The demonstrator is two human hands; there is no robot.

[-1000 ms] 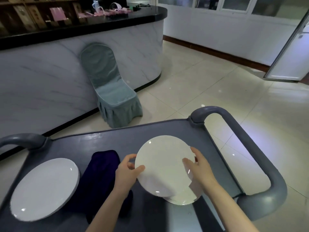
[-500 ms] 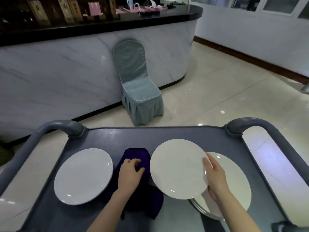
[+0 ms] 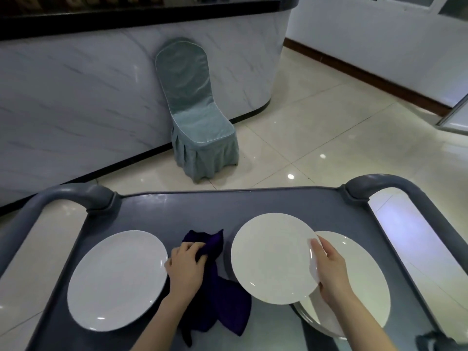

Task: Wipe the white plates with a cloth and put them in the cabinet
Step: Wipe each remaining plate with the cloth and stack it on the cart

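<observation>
My right hand (image 3: 329,272) holds the raised plate (image 3: 273,258), round and white, by its right rim, overlapping the plate stack (image 3: 359,274) on the cart (image 3: 177,211). The left plate (image 3: 116,279) lies flat. Between them, my left hand (image 3: 186,268) grips the crumpled dark purple cloth (image 3: 222,305).

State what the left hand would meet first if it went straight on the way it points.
The left hand grips the purple cloth; past that, probably only bare cart top to its far rim, though depth is unclear.

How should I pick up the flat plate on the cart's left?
Pinch the plate at its right rim, coming from the right: it lies flat on the cart, so only the edge offers a hold, and the left hand is beside it.
</observation>
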